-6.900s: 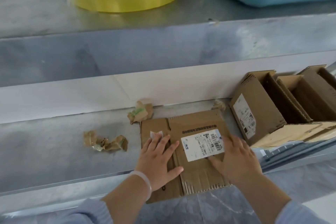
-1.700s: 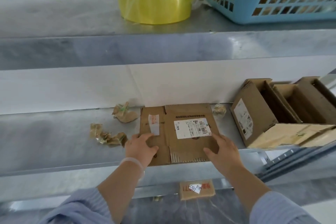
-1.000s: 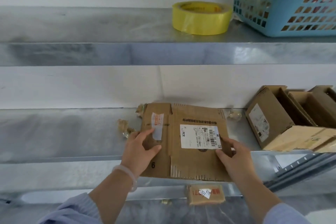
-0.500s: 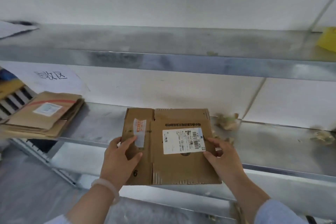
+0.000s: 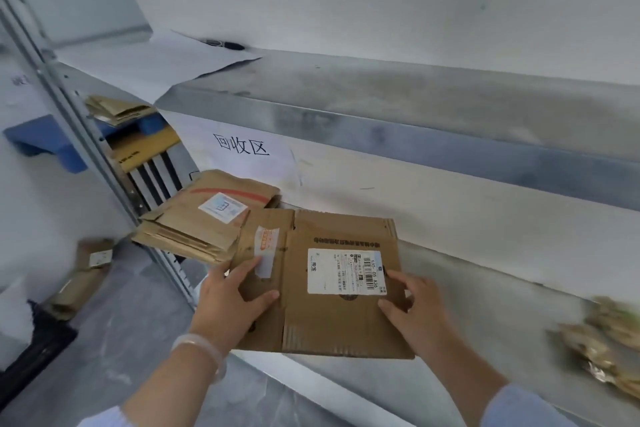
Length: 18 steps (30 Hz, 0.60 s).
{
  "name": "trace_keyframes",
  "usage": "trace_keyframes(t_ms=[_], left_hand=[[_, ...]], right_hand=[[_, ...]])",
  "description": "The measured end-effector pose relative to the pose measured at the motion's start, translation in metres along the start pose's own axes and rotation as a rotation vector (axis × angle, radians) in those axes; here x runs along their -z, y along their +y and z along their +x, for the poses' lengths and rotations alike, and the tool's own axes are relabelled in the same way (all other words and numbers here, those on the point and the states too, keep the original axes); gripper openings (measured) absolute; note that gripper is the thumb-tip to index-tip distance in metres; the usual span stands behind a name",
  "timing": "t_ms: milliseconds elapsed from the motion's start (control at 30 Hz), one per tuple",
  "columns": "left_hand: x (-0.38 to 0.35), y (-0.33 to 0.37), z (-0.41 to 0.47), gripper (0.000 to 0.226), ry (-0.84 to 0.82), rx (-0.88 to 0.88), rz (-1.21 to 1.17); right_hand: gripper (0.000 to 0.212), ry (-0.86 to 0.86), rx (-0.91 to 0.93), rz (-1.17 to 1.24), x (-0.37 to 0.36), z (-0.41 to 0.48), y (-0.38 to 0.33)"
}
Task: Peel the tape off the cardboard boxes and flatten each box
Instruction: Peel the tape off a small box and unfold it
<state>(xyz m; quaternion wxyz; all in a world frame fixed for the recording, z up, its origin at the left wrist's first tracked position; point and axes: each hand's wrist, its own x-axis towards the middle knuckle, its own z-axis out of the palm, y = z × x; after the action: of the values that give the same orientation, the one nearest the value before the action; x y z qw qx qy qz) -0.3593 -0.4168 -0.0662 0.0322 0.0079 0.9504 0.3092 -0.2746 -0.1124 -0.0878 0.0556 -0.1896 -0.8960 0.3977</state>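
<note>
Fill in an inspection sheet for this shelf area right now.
Surface: metal shelf, grey sheet, wall behind it.
Job's things: flattened box with a white label, held over the shelf's front edge; stack of flat boxes just left of it.
Clutter: crumpled tape scraps toward the shelf's right.
Grippers: left hand and right hand each grip one side of the flattened box.
Cables: nothing seen.
Surroundings: paper sign on the wall; upper shelf above; small box on the floor.

Matt corrugated cardboard box (image 5: 346, 319), dull brushed-metal shelf (image 5: 485, 274)
</note>
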Motion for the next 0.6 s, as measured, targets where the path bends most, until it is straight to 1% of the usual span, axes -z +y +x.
trace_keyframes(t_ms=[133, 267, 367, 500, 600], left_hand=[[0.025, -0.023, 0.042, 0.074, 0.023, 0.062, 0.057], [0.057, -0.045, 0.087, 0.075, 0.076, 0.087, 0.15], [0.075, -0.068, 0.121, 0.074, 0.087, 0.117, 0.221], [0.095, -0.104, 0.166, 0.072, 0.027, 0.125, 0.279], [0.107, -0.125, 0.206, 0.067, -0.027, 0.068, 0.317]], right_hand=[[0.053, -0.052, 0.036, -0.014, -0.039, 0.046, -0.034], [0.054, -0.108, 0.079, -0.025, -0.077, 0.084, -0.073], [0.055, -0.17, 0.068, 0.004, -0.107, 0.105, -0.104], [0.058, -0.196, 0.034, 0.011, -0.15, 0.123, -0.135], [0.064, -0.181, -0.048, 0.01, -0.18, 0.135, -0.159]])
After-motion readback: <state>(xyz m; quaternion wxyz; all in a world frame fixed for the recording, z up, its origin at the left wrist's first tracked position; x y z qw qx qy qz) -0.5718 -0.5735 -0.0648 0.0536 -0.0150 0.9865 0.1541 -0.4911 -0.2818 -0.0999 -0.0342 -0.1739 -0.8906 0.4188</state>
